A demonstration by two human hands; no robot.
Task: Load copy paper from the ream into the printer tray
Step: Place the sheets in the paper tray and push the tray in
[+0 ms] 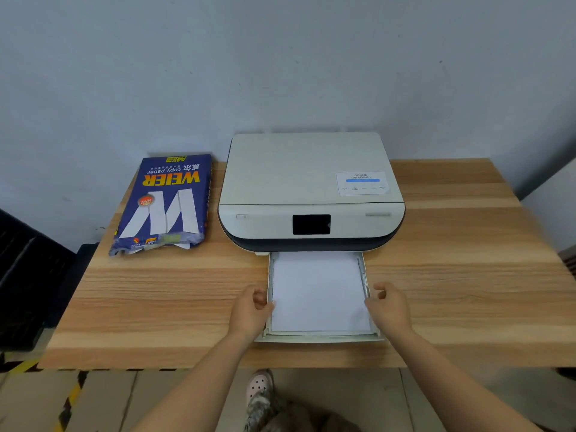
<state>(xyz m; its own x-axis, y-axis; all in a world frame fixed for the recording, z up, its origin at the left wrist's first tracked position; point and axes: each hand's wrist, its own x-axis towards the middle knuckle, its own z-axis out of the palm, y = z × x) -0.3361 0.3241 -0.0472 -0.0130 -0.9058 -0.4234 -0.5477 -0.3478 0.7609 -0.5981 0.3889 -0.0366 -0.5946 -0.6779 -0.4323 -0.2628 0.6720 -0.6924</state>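
Printer tray (321, 337) pulled out from printer (311, 194), resting on bench (467, 275); white copy paper (319, 291) lies flat inside tray, far edge under printer body. Left hand (251, 310) and right hand (389, 307) at stack's side edges, fingers loosely curled, touching paper, apparently squaring it; firm grasp not evident. Opened ream (166, 204) well apart, left of printer. Judgement: loading mostly done; left: set side guide, slide tray shut.

Even, soft, cool-toned light; no glare, only faint shadows. Wide-angle lens bows the desk (467, 244) edges. Overall image slightly soft, wall (124, 73) darker toward the corners.
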